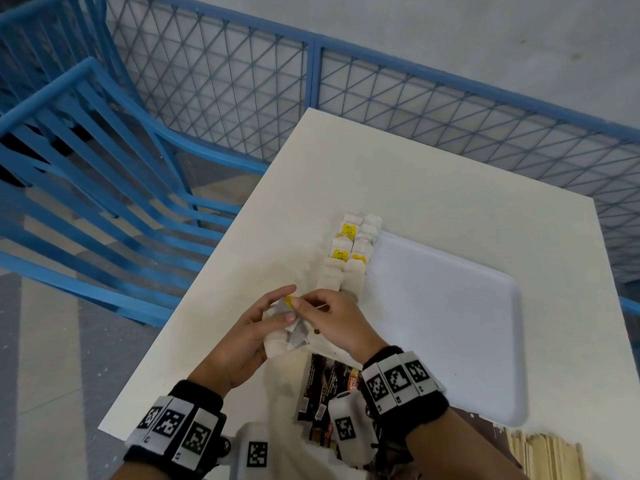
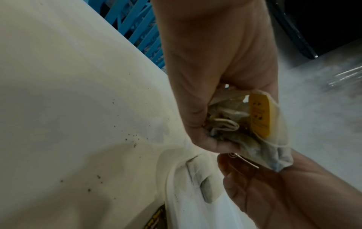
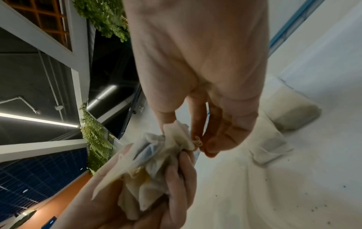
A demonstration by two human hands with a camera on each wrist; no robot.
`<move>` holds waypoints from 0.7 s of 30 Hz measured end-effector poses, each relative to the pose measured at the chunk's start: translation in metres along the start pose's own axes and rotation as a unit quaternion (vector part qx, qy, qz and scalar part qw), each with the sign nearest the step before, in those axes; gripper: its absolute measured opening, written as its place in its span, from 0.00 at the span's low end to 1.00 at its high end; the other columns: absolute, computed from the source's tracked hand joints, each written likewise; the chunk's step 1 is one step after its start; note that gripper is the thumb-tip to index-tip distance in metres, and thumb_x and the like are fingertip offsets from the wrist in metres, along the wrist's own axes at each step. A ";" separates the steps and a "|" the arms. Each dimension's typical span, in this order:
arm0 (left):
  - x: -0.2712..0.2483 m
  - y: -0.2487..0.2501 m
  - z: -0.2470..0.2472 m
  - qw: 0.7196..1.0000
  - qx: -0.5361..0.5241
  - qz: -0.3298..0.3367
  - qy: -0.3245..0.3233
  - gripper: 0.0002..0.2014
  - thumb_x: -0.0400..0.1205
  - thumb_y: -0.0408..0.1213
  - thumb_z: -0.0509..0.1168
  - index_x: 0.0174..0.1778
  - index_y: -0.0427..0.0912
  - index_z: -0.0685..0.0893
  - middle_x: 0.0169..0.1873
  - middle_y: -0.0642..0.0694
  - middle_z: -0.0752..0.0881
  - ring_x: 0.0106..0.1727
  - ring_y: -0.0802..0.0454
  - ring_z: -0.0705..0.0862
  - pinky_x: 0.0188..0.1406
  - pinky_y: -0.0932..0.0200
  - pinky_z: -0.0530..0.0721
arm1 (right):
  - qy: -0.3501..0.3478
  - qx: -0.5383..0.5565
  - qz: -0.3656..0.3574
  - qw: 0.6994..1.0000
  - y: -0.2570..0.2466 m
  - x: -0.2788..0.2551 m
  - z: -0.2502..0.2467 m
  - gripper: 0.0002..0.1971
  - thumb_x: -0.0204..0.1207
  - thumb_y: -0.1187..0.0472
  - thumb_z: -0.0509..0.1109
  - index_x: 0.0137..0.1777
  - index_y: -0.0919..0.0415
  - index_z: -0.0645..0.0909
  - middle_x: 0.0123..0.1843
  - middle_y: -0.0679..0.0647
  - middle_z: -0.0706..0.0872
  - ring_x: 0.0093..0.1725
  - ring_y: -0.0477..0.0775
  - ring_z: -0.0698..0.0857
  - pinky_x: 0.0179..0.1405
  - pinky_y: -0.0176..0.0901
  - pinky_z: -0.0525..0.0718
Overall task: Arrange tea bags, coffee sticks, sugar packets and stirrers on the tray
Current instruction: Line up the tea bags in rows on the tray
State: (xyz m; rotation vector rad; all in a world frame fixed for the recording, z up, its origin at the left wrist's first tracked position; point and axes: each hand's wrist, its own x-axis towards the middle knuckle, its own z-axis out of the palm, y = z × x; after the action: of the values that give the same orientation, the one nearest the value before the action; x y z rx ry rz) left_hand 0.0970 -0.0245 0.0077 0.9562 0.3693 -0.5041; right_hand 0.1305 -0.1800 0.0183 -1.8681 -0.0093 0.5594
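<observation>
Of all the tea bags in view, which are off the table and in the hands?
The crumpled bunch of tea bags gripped in the left hand, which the right hand picks at. The other tea bags lie in rows beside the tray.

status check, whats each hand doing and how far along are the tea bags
Left hand holds a bunch of tea bags. Right hand pinches one at its top. Two rows of tea bags by the tray. Nothing blocking.

Both hands meet above the table. Left hand cupped, fingers curled — right hand pinching at its fingertips.
</observation>
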 end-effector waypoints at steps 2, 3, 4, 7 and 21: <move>0.001 -0.001 0.003 1.000 0.006 0.001 0.003 0.27 0.69 0.30 0.70 0.65 0.49 0.81 0.56 0.43 0.87 0.52 0.46 0.88 0.40 0.55 0.88 | 0.001 0.022 0.010 1.000 0.001 0.000 -0.001 0.12 0.75 0.51 0.71 0.50 0.59 0.84 0.39 0.42 0.84 0.40 0.41 0.82 0.44 0.36 0.80; 0.001 -0.001 0.004 1.000 0.007 0.004 0.004 0.27 0.68 0.31 0.70 0.65 0.50 0.81 0.56 0.44 0.87 0.53 0.46 0.88 0.41 0.55 0.88 | 0.008 0.042 0.009 0.999 0.001 0.001 -0.002 0.10 0.74 0.54 0.73 0.48 0.60 0.83 0.38 0.44 0.83 0.38 0.42 0.80 0.41 0.34 0.78; 0.001 -0.002 0.004 1.000 0.007 0.005 0.004 0.27 0.68 0.31 0.70 0.65 0.49 0.81 0.56 0.44 0.87 0.53 0.47 0.88 0.41 0.55 0.88 | 0.016 0.062 0.007 0.998 0.001 0.001 -0.003 0.09 0.74 0.56 0.74 0.46 0.60 0.82 0.37 0.45 0.82 0.36 0.42 0.79 0.38 0.33 0.77; 0.002 -0.004 0.004 1.000 0.011 0.001 0.003 0.25 0.69 0.31 0.70 0.64 0.42 0.80 0.55 0.40 0.86 0.51 0.47 0.88 0.44 0.53 0.89 | 0.032 0.100 0.000 0.995 0.001 0.002 -0.006 0.07 0.73 0.60 0.75 0.42 0.60 0.79 0.35 0.48 0.81 0.33 0.43 0.78 0.33 0.30 0.76; 0.003 -0.003 -0.002 0.998 0.040 -0.009 0.039 0.13 0.75 0.27 0.66 0.54 0.43 0.83 0.44 0.44 0.86 0.47 0.48 0.84 0.54 0.46 0.83 | 0.159 0.170 -0.009 0.973 0.018 0.009 -0.047 0.03 0.75 0.69 0.71 0.46 0.62 0.81 0.37 0.57 0.82 0.29 0.44 0.82 0.31 0.33 0.85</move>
State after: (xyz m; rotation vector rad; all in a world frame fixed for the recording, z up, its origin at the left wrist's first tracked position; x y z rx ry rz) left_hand 0.0971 -0.0248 0.0032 1.0520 0.4312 -0.5020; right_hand 0.1522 -0.2260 0.0110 -1.5997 0.2660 0.2257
